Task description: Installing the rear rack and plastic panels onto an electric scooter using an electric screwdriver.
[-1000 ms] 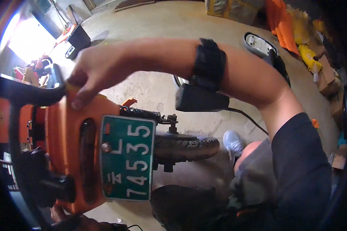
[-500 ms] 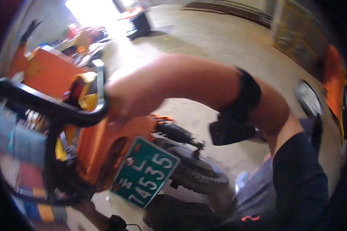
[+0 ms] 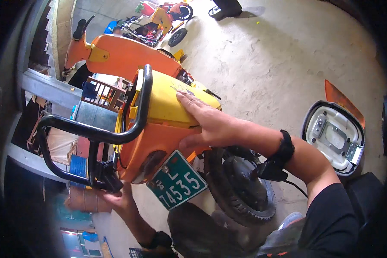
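A scooter with a yellow side panel (image 3: 165, 99) and an orange tail (image 3: 159, 137) leans across the middle of the view. My right hand (image 3: 204, 122) lies on it, fingers stretched over the yellow panel and thumb toward the orange tail. Below the tail, my left hand (image 3: 122, 200) has its fingers out at the lower end of a black tubular grab rail (image 3: 133, 129); part of the contact is hidden. Under the tail hangs a green licence plate (image 3: 178, 178), with the rear wheel (image 3: 241, 185) to its right.
On the floor at the right lies a seat (image 3: 333, 133) showing its white underside, beside an orange panel (image 3: 342, 101). Another orange scooter (image 3: 129, 53) stands beyond mine. Farther back are more scooter parts (image 3: 161, 21). A metal frame (image 3: 51, 90) runs along the left.
The view has swung, bringing the yellow panel and the floor seat into clearer sight. My right hand, earlier blurred near the grab rail, now rests on the panel. More of my left hand shows.
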### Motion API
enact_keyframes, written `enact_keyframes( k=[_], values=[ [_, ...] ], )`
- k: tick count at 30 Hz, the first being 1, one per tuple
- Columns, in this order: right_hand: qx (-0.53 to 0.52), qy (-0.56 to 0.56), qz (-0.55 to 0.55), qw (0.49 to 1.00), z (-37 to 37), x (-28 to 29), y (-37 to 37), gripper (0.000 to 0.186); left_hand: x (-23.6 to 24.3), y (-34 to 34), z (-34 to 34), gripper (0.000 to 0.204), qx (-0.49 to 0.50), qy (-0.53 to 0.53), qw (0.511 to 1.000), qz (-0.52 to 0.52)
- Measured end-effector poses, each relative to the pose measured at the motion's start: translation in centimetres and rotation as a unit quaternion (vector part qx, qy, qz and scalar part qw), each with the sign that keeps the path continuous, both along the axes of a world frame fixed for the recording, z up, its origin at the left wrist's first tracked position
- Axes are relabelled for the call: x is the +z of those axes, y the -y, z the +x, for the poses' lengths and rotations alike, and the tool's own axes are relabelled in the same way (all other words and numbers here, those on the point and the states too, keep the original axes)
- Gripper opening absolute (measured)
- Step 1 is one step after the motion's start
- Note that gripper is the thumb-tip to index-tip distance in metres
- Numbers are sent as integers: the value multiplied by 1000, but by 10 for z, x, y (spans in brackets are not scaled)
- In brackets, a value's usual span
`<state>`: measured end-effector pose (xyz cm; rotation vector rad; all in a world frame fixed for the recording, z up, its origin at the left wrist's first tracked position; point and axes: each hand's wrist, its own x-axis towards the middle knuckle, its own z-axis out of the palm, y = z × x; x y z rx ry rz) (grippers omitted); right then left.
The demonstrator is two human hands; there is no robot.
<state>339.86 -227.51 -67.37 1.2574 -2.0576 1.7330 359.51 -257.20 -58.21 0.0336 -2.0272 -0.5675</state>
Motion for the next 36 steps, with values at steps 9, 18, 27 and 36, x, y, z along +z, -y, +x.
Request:
enact_keyframes(
  k=[9,18,27,36],
  values=[
    [-45,-68,-145,986,6,-17,16,102,9,33,-26,53,-37,76,996,24],
    [-54,-55,-239,968,27,-15,24,70,-13,1,-41,39,-42,-54,991,115],
    [-68,-27,-274,959,39,-15,33,58,-48,51,-55,54,-60,-134,973,180],
    [-14,-7,-277,961,39,-16,30,50,-49,79,-48,61,44,-50,996,55]
  ],
)
